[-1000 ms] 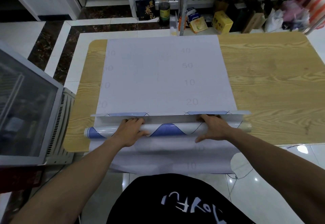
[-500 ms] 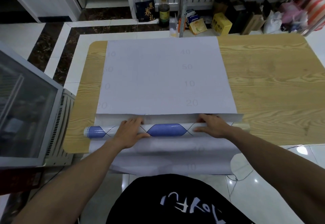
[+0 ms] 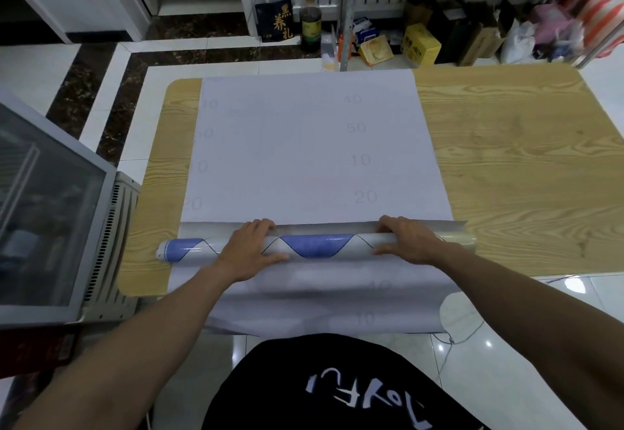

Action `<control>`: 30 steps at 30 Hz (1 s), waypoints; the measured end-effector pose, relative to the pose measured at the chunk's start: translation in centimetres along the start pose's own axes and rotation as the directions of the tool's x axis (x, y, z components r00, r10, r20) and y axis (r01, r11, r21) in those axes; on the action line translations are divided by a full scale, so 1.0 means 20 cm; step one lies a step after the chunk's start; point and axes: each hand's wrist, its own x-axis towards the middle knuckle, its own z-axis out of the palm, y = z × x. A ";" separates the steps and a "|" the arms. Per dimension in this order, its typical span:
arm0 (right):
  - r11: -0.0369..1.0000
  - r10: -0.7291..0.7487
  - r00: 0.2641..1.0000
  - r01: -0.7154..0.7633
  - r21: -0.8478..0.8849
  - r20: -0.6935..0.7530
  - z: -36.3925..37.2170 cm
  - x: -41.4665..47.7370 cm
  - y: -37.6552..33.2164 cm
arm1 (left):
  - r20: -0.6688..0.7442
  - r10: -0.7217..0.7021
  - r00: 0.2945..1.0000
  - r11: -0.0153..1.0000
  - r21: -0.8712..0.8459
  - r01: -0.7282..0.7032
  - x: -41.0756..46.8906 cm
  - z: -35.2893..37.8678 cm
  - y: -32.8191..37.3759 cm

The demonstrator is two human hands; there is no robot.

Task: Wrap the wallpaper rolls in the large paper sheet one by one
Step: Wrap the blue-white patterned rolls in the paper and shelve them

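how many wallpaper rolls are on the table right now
1. The roll lies crosswise on the paper sheet near the table's front edge, under both hands. None other shows.

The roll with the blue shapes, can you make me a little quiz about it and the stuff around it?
1. True or false: both hands rest on the roll.
2. What lies under the roll? A) a towel B) a big sheet of paper C) a tray
3. Fill in: the paper lies on a wooden ____.

Key:
1. True. The left hand and the right hand press on it, one on each side of the big blue shape.
2. B. The near end of the paper hangs over the edge.
3. Table.
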 end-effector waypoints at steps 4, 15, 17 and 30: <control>0.999 0.024 1.000 -0.024 -0.022 0.011 0.01 0.00 -0.02 | 0.022 0.074 0.997 0.996 0.041 -0.075 0.00 -0.01 -0.03; 0.992 0.016 1.000 -0.019 -0.127 -0.023 0.06 0.00 0.00 | -0.021 0.032 0.999 0.978 0.205 -0.027 0.02 -0.01 0.00; 0.983 0.007 1.000 -0.010 -0.184 -0.019 0.05 0.00 0.00 | -0.015 0.035 0.999 0.983 0.183 -0.032 0.02 -0.01 0.00; 0.999 -0.010 1.000 0.010 -0.053 0.003 0.09 0.01 -0.07 | 0.089 -0.016 0.996 0.988 0.152 0.002 0.04 -0.02 0.01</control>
